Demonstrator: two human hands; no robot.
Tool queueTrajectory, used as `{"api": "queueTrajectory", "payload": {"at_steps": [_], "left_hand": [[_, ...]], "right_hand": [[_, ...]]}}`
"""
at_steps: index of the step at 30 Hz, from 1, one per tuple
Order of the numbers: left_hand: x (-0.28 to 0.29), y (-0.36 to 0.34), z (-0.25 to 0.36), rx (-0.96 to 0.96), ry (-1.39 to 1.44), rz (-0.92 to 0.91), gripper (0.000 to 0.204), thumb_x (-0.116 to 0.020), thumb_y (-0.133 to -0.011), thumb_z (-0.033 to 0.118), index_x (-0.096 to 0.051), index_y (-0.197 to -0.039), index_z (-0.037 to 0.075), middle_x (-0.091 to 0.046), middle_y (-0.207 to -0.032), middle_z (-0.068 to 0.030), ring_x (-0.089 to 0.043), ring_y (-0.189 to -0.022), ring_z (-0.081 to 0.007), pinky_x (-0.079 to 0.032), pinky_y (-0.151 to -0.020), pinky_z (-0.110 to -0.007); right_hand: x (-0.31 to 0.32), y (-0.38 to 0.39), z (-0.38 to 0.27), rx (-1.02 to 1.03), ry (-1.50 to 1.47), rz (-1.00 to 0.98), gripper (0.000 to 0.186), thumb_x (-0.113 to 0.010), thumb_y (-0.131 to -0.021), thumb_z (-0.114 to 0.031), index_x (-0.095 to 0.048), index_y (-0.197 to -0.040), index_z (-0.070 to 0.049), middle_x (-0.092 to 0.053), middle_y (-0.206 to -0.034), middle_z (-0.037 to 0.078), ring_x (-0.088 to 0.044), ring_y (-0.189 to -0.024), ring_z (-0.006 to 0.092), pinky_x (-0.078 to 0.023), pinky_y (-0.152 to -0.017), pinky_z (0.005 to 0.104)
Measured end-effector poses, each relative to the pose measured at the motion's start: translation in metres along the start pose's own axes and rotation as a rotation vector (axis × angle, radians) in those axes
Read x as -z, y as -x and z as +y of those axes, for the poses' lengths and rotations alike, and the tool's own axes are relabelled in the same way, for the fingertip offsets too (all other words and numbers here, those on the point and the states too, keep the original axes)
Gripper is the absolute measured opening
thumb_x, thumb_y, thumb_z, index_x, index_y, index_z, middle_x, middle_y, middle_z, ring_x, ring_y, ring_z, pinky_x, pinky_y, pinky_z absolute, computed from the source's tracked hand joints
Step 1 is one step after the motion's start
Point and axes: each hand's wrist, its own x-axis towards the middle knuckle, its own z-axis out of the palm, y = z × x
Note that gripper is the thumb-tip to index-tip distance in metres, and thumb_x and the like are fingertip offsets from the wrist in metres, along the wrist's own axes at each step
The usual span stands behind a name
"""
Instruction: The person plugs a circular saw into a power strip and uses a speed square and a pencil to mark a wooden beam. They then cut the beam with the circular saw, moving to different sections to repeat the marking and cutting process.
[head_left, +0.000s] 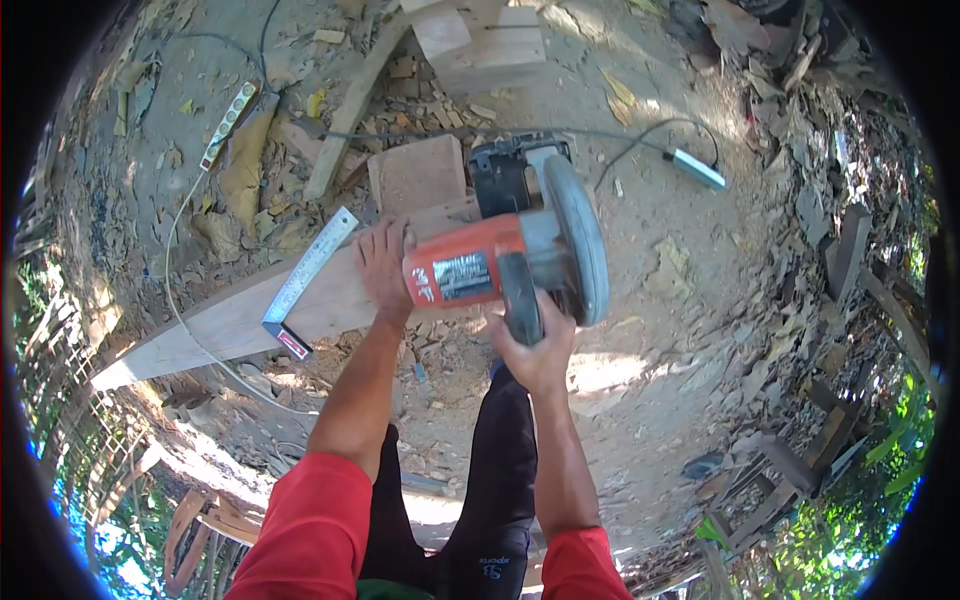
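Observation:
A wooden board (215,330) lies diagonally across the ground, with a metal try square (310,265) on it. My left hand (382,262) rests on the board, fingers extended over its top, just left of an orange circular saw (458,272) with a black base and grey guard. My right hand (530,345) is closed round the saw's black handle at the board's right end. A short wooden block (415,172) sits behind the board.
A power strip (225,125) with cables lies at upper left, and a white plug-like bar (697,168) at upper right. Timber offcuts (485,50) and a long stick (350,115) lie behind. Dry leaves and scrap wood (830,440) cover the dirt on the right.

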Motion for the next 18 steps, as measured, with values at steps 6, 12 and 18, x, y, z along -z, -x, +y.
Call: {"api": "queueTrajectory", "payload": {"at_steps": [6, 12, 18], "left_hand": [[0.01, 0.0, 0.013, 0.007, 0.037, -0.001, 0.031, -0.046, -0.096, 0.028, -0.058, -0.119, 0.011, -0.056, -0.123, -0.0086, -0.047, -0.119, -0.0298, -0.027, -0.109, -0.048], [0.012, 0.0, 0.012, -0.016, 0.057, 0.028, 0.031, -0.046, -0.095, 0.027, -0.059, -0.117, 0.01, -0.058, -0.119, -0.0097, -0.049, -0.115, -0.0315, -0.03, -0.105, -0.048], [0.008, 0.0, 0.009, -0.026, 0.001, 0.025, 0.032, -0.044, -0.096, 0.027, -0.06, -0.116, 0.007, -0.059, -0.118, -0.0125, -0.05, -0.112, -0.0333, -0.033, -0.101, -0.046]], "right_hand": [[0.078, 0.128, -0.008, -0.151, 0.094, 0.042, 0.037, -0.078, -0.069, -0.014, -0.066, -0.102, -0.002, -0.065, -0.073, 0.005, -0.063, -0.067, 0.0156, -0.052, -0.066, 0.0311], [0.203, 0.143, 0.037, -0.622, -0.231, 0.167, 0.023, -0.059, -0.093, -0.027, -0.061, -0.099, -0.004, -0.058, -0.066, 0.002, -0.053, -0.049, 0.01, -0.041, -0.044, 0.0255], [0.303, 0.04, 0.202, -0.677, 0.041, 0.036, 0.04, -0.047, -0.1, -0.039, -0.061, -0.11, -0.003, -0.059, -0.063, 0.008, -0.056, -0.049, 0.0193, -0.046, -0.049, 0.0322]]}}
